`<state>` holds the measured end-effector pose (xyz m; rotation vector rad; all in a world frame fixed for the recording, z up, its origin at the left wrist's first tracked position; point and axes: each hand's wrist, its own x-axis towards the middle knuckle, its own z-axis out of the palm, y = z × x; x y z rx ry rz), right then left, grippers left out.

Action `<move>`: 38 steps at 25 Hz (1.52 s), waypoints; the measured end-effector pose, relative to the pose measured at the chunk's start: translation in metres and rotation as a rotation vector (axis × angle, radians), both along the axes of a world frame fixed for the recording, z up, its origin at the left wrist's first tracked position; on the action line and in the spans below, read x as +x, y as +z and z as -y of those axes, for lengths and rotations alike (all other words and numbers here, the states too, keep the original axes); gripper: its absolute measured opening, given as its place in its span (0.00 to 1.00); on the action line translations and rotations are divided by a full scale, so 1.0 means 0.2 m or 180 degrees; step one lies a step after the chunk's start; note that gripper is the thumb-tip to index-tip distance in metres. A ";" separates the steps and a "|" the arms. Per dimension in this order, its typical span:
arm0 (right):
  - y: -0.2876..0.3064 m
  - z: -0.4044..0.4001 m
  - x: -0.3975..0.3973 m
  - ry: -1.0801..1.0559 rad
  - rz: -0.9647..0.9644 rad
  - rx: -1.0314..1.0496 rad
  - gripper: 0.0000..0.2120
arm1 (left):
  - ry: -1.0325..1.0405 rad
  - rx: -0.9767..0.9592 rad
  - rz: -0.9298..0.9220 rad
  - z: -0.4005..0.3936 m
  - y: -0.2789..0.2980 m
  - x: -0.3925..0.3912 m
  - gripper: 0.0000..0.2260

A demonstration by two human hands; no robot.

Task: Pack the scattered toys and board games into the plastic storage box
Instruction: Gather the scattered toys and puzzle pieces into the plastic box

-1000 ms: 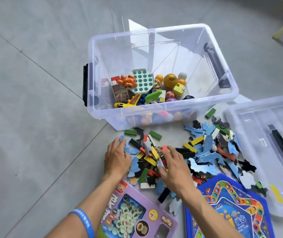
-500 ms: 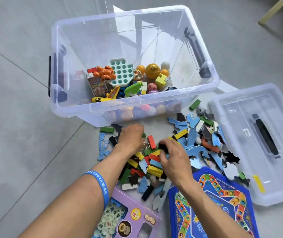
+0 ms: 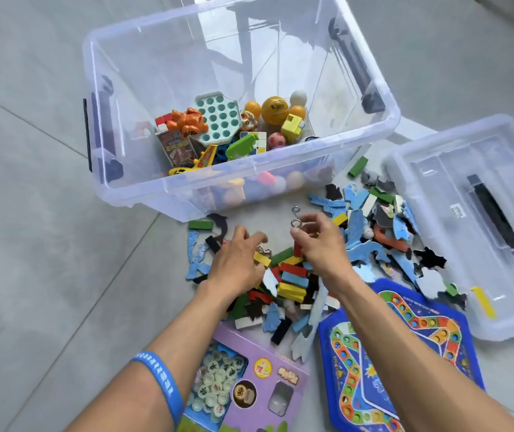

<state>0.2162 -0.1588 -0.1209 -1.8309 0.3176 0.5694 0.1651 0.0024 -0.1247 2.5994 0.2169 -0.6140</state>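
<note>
Just beyond both hands sits the clear plastic storage box, open-topped, with dark handles at its ends and a jumble of toys filling its near-right corner: an orange plastic figure, a teal and white octagonal bubble board, yellow and orange balls, a green plastic animal and a yellow toy plane. The right hand is raised a little off the floor, its thumb and forefinger pinching a small metal ring puzzle whose loops stand up above the fingertips, close to the near wall of the box. The left hand lies palm down, fingers loosely curled over the heap of coloured wooden blocks and blue jigsaw pieces; a second bit of metal wire shows just beside its fingertips, and whether the hand grips anything cannot be told. The heap spreads from between the hands out to the right of the right hand, up to the clear plastic lid with a black handle lying flat on the grey tiled floor. Nearer the person than the hands, under the forearms, lie a purple boxed set of round white game pieces and a blue board game tray with a coloured winding track. A blue wristband circles the left forearm.
</note>
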 end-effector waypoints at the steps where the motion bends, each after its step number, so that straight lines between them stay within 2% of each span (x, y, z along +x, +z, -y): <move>1: 0.05 0.06 0.00 -0.0339 -0.0382 0.0593 0.05 | -0.0121 0.0062 -0.0005 0.00 -0.01 0.01 0.14; 4: 0.11 0.17 -0.05 -0.0470 -0.1173 0.1068 0.07 | -0.0064 -0.0022 0.0171 0.01 -0.05 -0.01 0.08; 6: 0.09 0.18 -0.07 -0.0806 -0.1538 0.1042 0.11 | 0.0746 -0.0450 0.0227 0.02 -0.05 -0.02 0.07; 7: 0.08 0.18 -0.08 -0.0946 -0.1491 0.0846 0.12 | 0.1432 -0.0966 0.0123 0.03 -0.04 -0.02 0.06; 8: 0.07 0.18 -0.07 -0.0933 -0.1216 0.0379 0.10 | 0.2165 -0.1753 -0.0083 0.03 -0.02 -0.01 0.06; 9: 0.05 0.18 -0.06 -0.0639 -0.0747 -0.0319 0.07 | 0.2778 -0.2652 -0.0329 0.04 0.00 -0.01 0.08; 11: 0.02 0.18 -0.03 0.0480 0.0287 -0.1778 0.09 | 0.3285 -0.4050 -0.0773 0.05 0.04 -0.03 0.12; 13: -0.02 0.16 0.01 0.1412 0.0737 -0.2600 0.13 | 0.3313 -0.4670 -0.0956 0.08 0.08 -0.03 0.08; 15: -0.04 0.13 0.05 0.1767 0.0822 -0.2809 0.12 | 0.3365 -0.4808 -0.1001 0.11 0.09 0.00 0.06; 17: -0.06 0.15 0.09 0.1846 0.0690 -0.2694 0.16 | 0.3431 -0.4669 -0.0971 0.14 0.08 0.03 0.09; 19: -0.07 0.18 0.10 0.2062 0.0672 -0.2697 0.16 | 0.3552 -0.4693 -0.0944 0.15 0.08 0.06 0.07; 22: -0.10 0.18 0.05 0.2216 0.1054 -0.2935 0.09 | 0.3609 -0.4634 -0.0943 0.17 0.07 0.07 0.05; 24: -0.11 0.17 0.04 0.1906 0.1046 -0.2598 0.04 | 0.3528 -0.4093 -0.0814 0.19 0.07 0.06 0.04; 25: -0.11 0.17 0.04 0.1514 0.0886 -0.2275 0.03 | 0.3347 -0.3493 -0.0678 0.20 0.06 0.06 0.04; 26: -0.10 0.18 0.05 0.0845 0.0607 -0.1730 0.02 | 0.3047 -0.2712 -0.0531 0.20 0.05 0.07 0.03; 28: -0.02 0.22 0.05 -0.0818 -0.0205 0.0065 0.07 | 0.2070 -0.1270 -0.0308 0.22 0.01 0.08 0.04; 29: 0.03 0.25 0.02 -0.1369 -0.0670 0.1006 0.08 | 0.1559 -0.0793 -0.0272 0.24 -0.01 0.10 0.07; 30: 0.07 0.28 -0.01 -0.1672 -0.1012 0.1665 0.08 | 0.1159 -0.0476 -0.0253 0.26 -0.02 0.12 0.11; 31: 0.10 0.30 -0.04 -0.1760 -0.1232 0.2000 0.08 | 0.0888 -0.0262 -0.0241 0.27 -0.02 0.14 0.15; 33: 0.12 0.32 -0.10 -0.1612 -0.1368 0.1981 0.07 | 0.0572 -0.0043 -0.0296 0.29 -0.03 0.19 0.22; 35: 0.11 0.31 -0.16 -0.1410 -0.1217 0.1596 0.03 | 0.0339 -0.0020 -0.0479 0.29 -0.04 0.21 0.25; 38: 0.08 0.28 -0.21 -0.0927 -0.0876 0.0752 0.05 | 0.0388 -0.0295 -0.0616 0.29 -0.07 0.16 0.18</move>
